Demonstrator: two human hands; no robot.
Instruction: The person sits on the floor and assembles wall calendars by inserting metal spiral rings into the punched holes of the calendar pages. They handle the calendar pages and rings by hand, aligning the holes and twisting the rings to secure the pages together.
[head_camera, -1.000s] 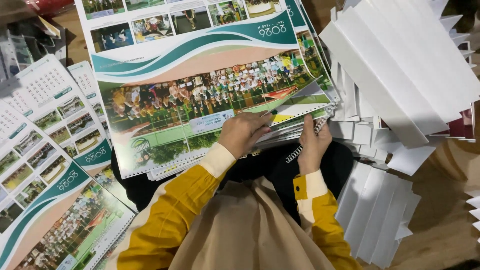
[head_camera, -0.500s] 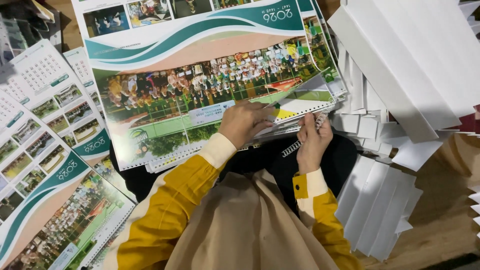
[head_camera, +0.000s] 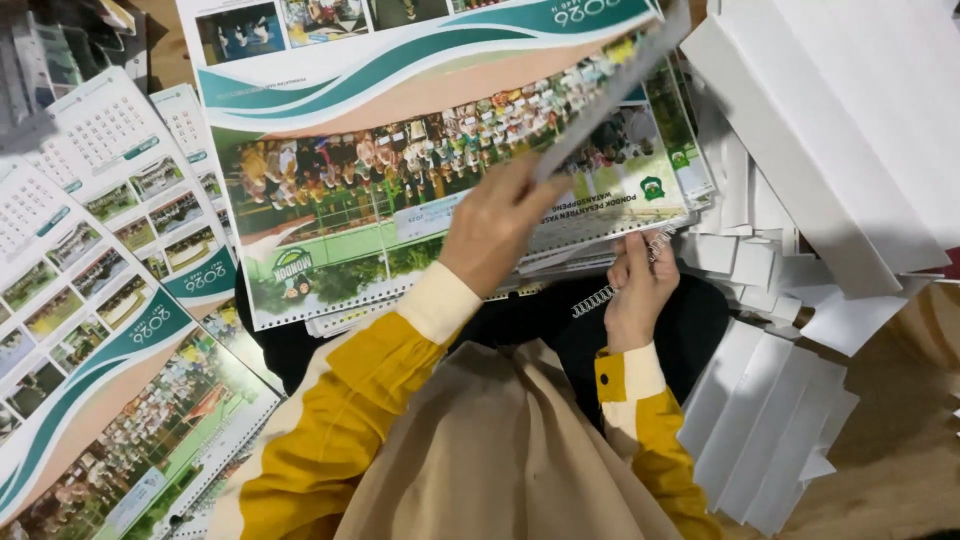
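My left hand (head_camera: 497, 232) grips the near edge of a printed calendar sheet (head_camera: 600, 95) and holds it tilted up, edge-on to the camera. Under it lies a stack of calendar pages (head_camera: 400, 190) with a group photo and teal waves. My right hand (head_camera: 640, 290) pinches a metal spiral binding coil (head_camera: 605, 297) at the stack's punched front edge. Both sleeves are yellow with cream cuffs.
More calendar sheets (head_camera: 110, 250) are fanned out at the left, and another bound calendar (head_camera: 130, 430) lies at the lower left. Piles of white cardboard pieces (head_camera: 850, 130) fill the right side, with more white pieces (head_camera: 770, 430) on the wooden floor at the lower right.
My left hand has lifted the top calendar sheet off the stack, raising its edge up and to the right. My right hand stays at the spiral coil.
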